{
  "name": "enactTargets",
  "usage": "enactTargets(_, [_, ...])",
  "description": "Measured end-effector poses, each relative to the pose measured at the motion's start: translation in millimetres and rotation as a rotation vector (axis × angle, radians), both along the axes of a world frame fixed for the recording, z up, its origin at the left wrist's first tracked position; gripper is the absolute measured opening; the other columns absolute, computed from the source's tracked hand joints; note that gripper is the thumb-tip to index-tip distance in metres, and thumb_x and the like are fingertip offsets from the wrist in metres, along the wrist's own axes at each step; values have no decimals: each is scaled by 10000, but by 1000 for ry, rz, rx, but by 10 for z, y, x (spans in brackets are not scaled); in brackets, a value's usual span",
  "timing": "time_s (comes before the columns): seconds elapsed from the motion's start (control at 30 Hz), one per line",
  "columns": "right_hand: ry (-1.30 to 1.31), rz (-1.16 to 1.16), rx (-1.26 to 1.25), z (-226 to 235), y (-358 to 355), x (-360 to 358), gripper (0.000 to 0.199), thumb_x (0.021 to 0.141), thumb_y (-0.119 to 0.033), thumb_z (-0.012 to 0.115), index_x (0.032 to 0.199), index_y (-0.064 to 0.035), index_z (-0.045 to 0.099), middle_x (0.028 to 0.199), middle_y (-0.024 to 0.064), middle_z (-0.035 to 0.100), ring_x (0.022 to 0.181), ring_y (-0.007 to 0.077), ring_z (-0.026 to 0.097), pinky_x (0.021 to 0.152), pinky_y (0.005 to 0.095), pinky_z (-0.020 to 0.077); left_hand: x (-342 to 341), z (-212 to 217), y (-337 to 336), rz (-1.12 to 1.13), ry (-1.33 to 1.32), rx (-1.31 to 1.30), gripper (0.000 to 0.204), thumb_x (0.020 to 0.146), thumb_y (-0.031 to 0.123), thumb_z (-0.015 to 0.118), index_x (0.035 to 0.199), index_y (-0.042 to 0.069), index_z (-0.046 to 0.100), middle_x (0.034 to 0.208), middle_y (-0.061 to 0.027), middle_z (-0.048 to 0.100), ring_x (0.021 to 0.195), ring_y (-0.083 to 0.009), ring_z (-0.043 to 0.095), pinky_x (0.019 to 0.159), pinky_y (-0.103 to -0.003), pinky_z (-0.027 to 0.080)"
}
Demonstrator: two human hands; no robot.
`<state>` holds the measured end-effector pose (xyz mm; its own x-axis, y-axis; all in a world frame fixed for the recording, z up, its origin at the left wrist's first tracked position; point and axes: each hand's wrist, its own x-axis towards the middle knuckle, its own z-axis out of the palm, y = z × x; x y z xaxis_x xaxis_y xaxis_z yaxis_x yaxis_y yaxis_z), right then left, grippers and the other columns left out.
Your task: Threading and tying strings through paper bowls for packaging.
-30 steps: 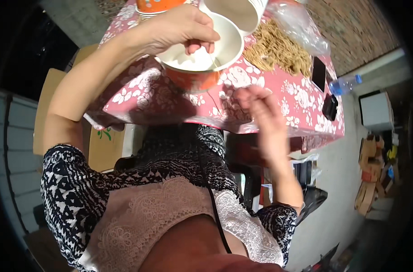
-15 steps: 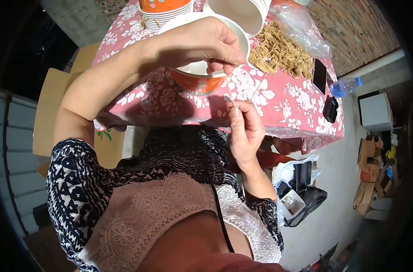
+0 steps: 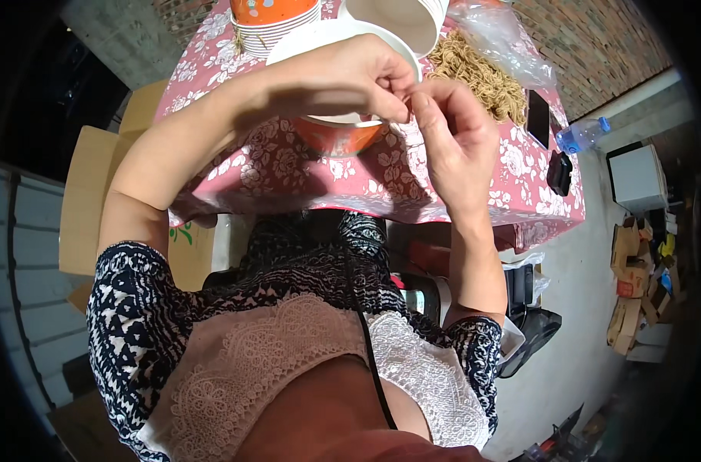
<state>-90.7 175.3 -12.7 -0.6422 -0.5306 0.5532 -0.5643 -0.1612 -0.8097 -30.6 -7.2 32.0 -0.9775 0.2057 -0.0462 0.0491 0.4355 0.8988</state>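
Note:
My left hand reaches over an orange and white bowl, fingers closed in a pinch. My right hand is closed too, and its thumb and fingertips meet those of the left just right of the bowl's rim. A thin strand ran between the two hands a moment earlier; now the fingers mostly hide it. Beyond my right hand lies a tangled heap of tan string.
A stack of orange and white bowls stands at the back left. More white bowls lie tipped beside it. On the right are a clear plastic bag, a phone, a black case and a water bottle. A flowered cloth covers the table.
My right hand has moved up and away from me, from below the left hand to meet its fingertips. The left hand has barely shifted.

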Motion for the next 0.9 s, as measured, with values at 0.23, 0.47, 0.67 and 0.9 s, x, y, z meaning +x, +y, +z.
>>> enactTargets(0.23, [375,-21,132,-65,198,-123,153,797,18,558,915,1,653,831,124,591,743,225,596,673,332,484,-2,-84,-160,5,-37,236,109,853,82,703,846,-13,651,729,-4,632,627,-43,559,600,-185,451])
enactTargets(0.47, [282,-84,147,-64,55,12,135,828,-14,665,961,-1,651,869,122,575,714,248,574,643,345,477,-24,-63,-117,-38,-31,218,93,854,70,685,841,-13,646,722,-20,624,613,-48,551,593,-184,445])
enactTargets(0.67, [407,-107,25,-168,-7,-35,55,841,35,643,870,-1,615,801,110,548,686,238,550,600,342,448,-25,-65,-121,-4,-64,255,106,850,75,685,825,-12,630,727,-32,628,612,-62,557,591,-188,446])
enactTargets(0.9, [666,-156,6,-195,-31,48,111,791,13,698,878,-35,650,816,108,567,646,246,601,550,351,493,-22,-61,-124,24,-66,251,108,832,76,702,826,1,625,747,-38,644,641,-71,580,621,-200,466])
